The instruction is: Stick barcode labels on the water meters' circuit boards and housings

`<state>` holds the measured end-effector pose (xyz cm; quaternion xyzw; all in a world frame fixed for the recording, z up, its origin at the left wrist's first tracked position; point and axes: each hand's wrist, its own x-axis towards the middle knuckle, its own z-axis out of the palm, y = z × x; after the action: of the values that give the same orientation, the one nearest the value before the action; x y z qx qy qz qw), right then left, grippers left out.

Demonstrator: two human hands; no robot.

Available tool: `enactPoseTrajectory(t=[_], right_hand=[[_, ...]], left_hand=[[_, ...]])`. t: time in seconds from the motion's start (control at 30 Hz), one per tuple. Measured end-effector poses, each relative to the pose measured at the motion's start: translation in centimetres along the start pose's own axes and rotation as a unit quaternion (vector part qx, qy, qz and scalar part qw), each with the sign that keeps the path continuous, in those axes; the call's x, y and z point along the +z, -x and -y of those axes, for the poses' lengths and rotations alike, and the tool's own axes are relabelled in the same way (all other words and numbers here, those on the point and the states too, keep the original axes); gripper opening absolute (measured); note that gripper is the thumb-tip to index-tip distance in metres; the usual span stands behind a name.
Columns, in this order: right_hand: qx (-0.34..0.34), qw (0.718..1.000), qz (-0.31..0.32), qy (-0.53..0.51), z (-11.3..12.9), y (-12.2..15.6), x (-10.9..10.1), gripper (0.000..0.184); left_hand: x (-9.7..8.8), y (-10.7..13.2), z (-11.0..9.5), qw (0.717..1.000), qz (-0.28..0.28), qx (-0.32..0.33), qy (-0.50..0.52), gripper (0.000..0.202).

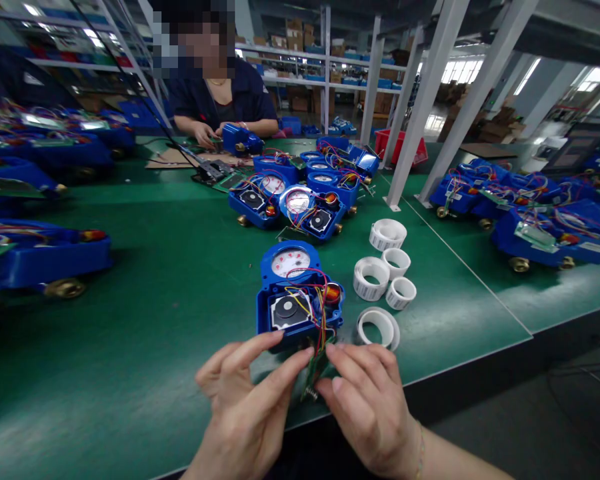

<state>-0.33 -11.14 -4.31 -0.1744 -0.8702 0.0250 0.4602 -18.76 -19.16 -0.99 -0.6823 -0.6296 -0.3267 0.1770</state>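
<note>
A blue water meter (300,300) lies open-topped near the table's front edge, its round dial (291,261) at the back. Inside its casing sit a black round part on a white plate (289,309) and an orange-wrapped component (333,293). Coloured wires run from it down to a small green circuit board (314,373), tilted on edge in front. My right hand (373,407) pinches this board between thumb and fingers. With fingers apart, my left hand (253,393) touches the casing's front with its index finger and the board's left edge with its thumb.
Several white label rolls (371,279) stand right of the meter. More blue meters (290,193) cluster beyond, with others at left (45,253) and right (535,220). Metal posts (405,133) rise from the green table (190,267). A co-worker (220,100) sits opposite, handling a blue meter.
</note>
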Motion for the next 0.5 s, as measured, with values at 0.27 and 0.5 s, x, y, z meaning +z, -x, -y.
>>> enactPoseTrajectory(t=[0.27, 0.5], right_hand=[[0.123, 0.969, -0.069, -0.205, 0.6, -1.7, -1.7, 0.047], [0.425, 0.707, -0.037, -0.565, -1.5, -4.5, -4.6, 0.045]], left_hand=[[-0.4, -1.4, -1.4, 0.999, -0.044, -0.012, -0.028, 0.050], [0.0, -2.2, -1.2, 0.997, -0.069, -0.007, -0.016, 0.031]])
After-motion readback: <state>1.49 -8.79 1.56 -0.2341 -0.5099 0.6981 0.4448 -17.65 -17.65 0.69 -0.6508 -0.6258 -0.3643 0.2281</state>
